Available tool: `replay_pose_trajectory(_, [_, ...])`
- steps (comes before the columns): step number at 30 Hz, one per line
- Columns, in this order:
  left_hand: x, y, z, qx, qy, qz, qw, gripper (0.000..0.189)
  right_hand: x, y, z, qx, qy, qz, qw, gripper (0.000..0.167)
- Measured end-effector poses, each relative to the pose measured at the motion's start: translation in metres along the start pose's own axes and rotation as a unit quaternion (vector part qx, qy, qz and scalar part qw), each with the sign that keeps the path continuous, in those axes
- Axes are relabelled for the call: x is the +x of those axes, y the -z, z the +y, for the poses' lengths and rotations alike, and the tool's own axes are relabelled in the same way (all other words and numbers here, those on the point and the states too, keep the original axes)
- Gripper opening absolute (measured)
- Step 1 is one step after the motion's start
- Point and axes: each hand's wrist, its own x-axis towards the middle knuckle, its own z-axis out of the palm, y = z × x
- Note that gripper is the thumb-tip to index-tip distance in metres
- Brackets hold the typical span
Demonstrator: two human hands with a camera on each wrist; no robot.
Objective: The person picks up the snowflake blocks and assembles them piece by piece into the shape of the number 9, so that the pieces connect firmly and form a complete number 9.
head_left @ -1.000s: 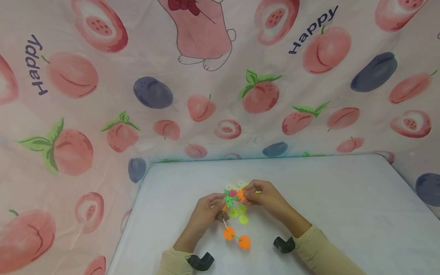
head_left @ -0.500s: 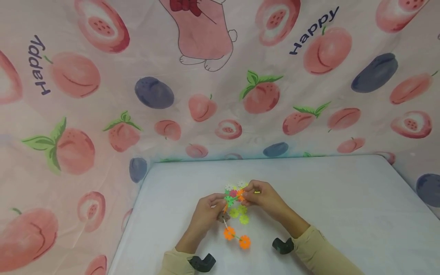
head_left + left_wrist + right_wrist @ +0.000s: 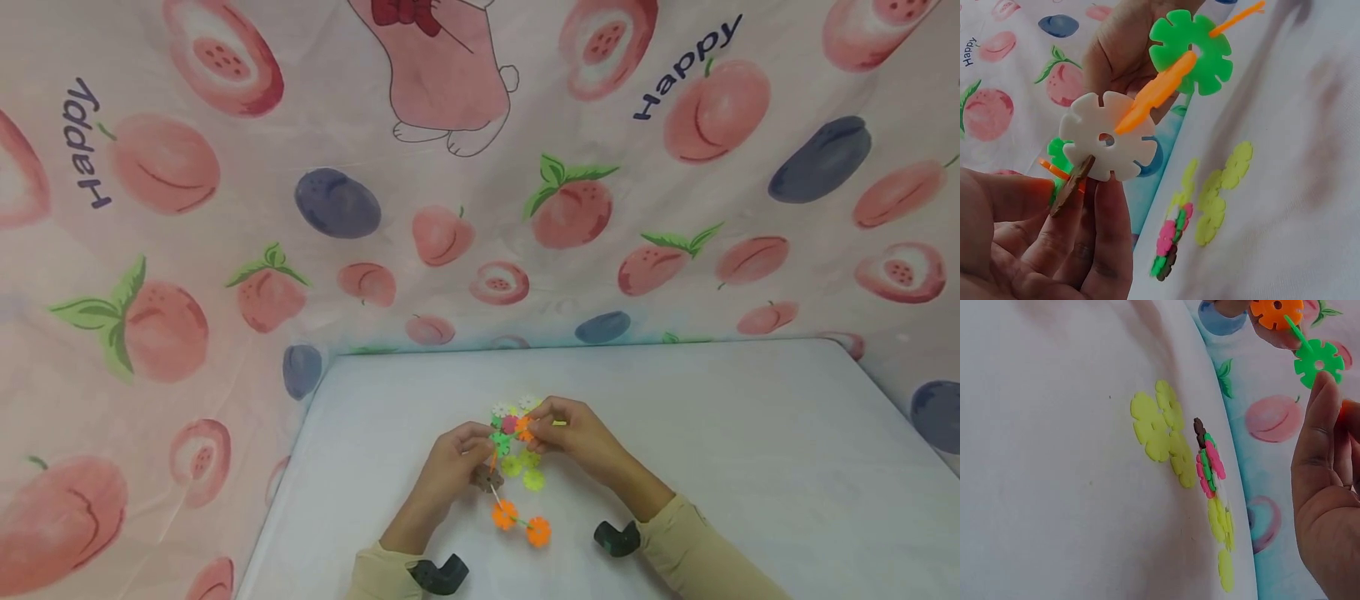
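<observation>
Notched, flower-shaped plastic discs are slotted edge to face into a chain. My left hand (image 3: pixel 446 458) pinches the chain at a green disc (image 3: pixel 500 442). From there hang a brown disc (image 3: pixel 489 478), a white disc (image 3: pixel 1109 139), an orange disc (image 3: pixel 505 514), a green disc (image 3: pixel 1191 53) and another orange disc (image 3: pixel 538 532). My right hand (image 3: pixel 573 427) pinches an orange disc (image 3: pixel 524 428) with thumb and fingertips. A green disc (image 3: pixel 1319 364) bridges the two hands in the right wrist view. The fingers hide whether the right hand's disc is slotted into it.
On the white table (image 3: pixel 712 433) lie yellow discs (image 3: pixel 533 480) and, behind them, a small heap of pink (image 3: pixel 1166 237), green, brown, white and yellow ones. A fruit-printed cloth (image 3: pixel 480 208) hangs behind. Black curved pieces (image 3: pixel 617 538) sit at both wrists.
The chain's hanging end has shifted slightly nearer and to the right. The green disc between the hands has dipped a little and tilted. Both hands keep hold, almost in the same place.
</observation>
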Motion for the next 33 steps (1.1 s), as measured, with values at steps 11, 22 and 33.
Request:
replay_pose_trajectory(11, [-0.002,0.003,0.002,-0.001,0.005,0.004,1.0,0.026,0.0,0.003,0.005,0.007,-0.003,0.001,1.0,0.034])
replay_pose_trajectory(22, [-0.004,0.016,0.004,-0.018,0.0,-0.005,0.9998,0.027,0.0,0.007,0.009,-0.034,-0.014,0.012,0.9992,0.033])
replay_pose_trajectory(33, [-0.002,0.025,-0.002,-0.018,-0.004,-0.004,0.9998,0.029,0.003,0.007,0.015,-0.221,0.017,-0.021,0.9749,0.022])
